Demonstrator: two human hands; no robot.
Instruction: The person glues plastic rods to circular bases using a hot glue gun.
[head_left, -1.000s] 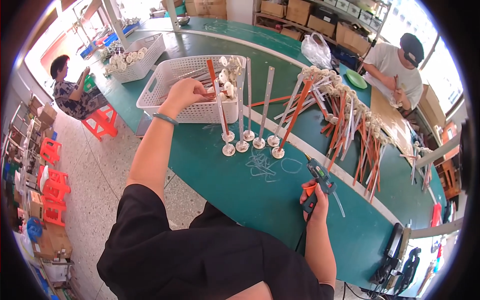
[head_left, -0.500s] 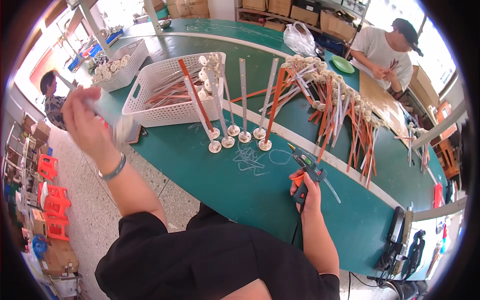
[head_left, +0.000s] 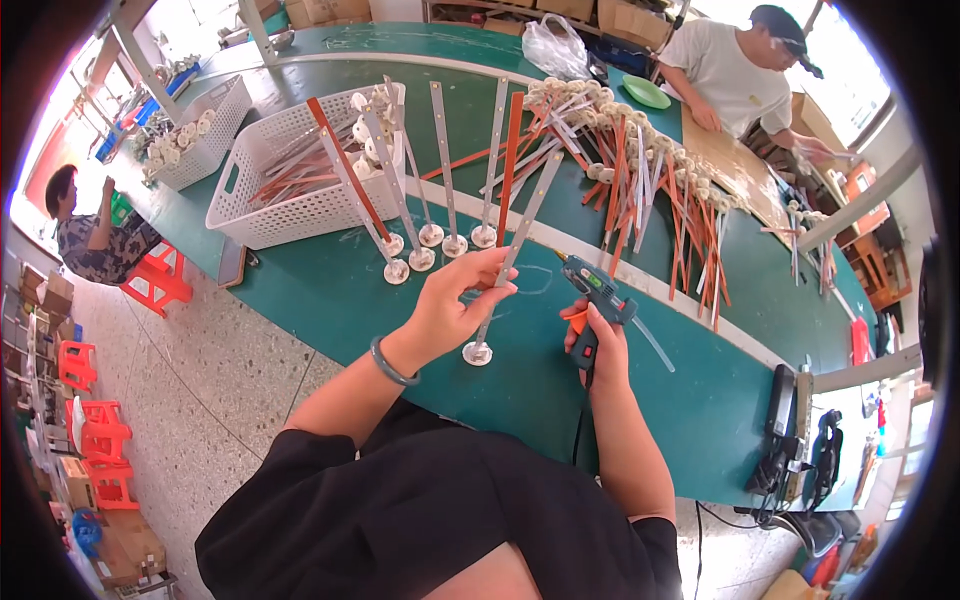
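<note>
My left hand (head_left: pixel 452 308) is closed around a slim grey strip (head_left: pixel 530 215) dotted with small holes or studs. The strip leans to the right, and its round whitish base (head_left: pixel 478 353) is on the green tabletop. In my right hand (head_left: pixel 604 348) is a dark glue gun (head_left: pixel 596 288) with an orange trigger, its nozzle pointing up and left toward the strip. A clear glue stick (head_left: pixel 652 342) sticks out of its back. Beyond my left hand stand several similar strips, grey (head_left: pixel 443 160) and orange-brown (head_left: pixel 511 150), on round bases (head_left: pixel 397 271).
A white perforated basket (head_left: pixel 300 225) full of strips stands back left, with another basket (head_left: pixel 200 160) behind it. A long heap of strips with round bases (head_left: pixel 640 150) covers the back right. A co-worker (head_left: pixel 735 80) is across the table; another person (head_left: pixel 95 230) sits far left.
My left hand has come from the far left to the middle, now with a grey strip standing in its fingers. The glue gun has barely moved. The co-worker's hands have moved apart.
</note>
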